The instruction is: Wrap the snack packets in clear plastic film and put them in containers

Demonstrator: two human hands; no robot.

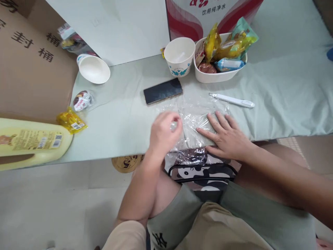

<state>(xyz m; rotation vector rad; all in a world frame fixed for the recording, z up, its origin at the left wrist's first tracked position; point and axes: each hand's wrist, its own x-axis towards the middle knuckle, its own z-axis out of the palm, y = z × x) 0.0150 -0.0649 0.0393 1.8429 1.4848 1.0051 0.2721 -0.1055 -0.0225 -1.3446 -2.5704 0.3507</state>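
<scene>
A sheet of clear, crinkled plastic film (194, 116) lies over the table's front edge, and part of it hangs down toward my lap. My right hand (225, 137) presses flat on its right side with the fingers spread. Over its left side is my left hand (165, 132), slightly blurred, with thumb and fingers curled together in a pinch. What the left fingers hold, if anything, is too small to make out. Beyond the film lie a white, pen-like cutter (231, 100) and a dark phone (163, 91).
A paper cup (179, 57) and a white tub (217, 77) of wrapped snacks stand at the back. Left are a tipped paper bowl (95, 70), a round wrapped snack (82, 100), a yellow packet (71, 120) and a yellow jug (33, 144). Cartons stand behind.
</scene>
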